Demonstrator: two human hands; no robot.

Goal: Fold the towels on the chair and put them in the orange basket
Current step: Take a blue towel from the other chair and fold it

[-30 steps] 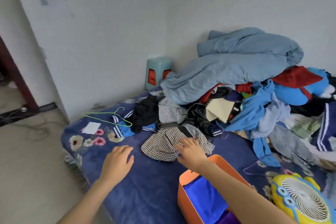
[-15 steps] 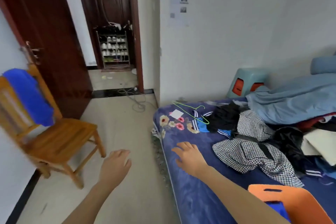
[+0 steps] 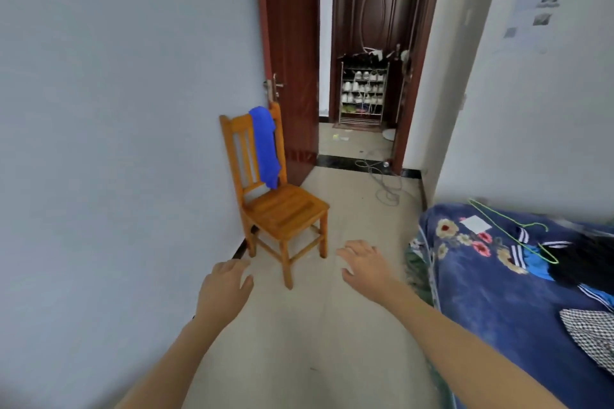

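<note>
Towel (image 3: 265, 146) over chair (image 3: 284, 209) back

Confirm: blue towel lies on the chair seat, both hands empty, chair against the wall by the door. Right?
No. The blue towel hangs over the backrest of the chair, not on its seat, as the head view shows. The rest stands: left hand and right hand are both empty, and the chair is against the wall by the door.

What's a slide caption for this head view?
Open left hand and right hand reach toward a wooden chair with a blue towel draped over its backrest.
</note>
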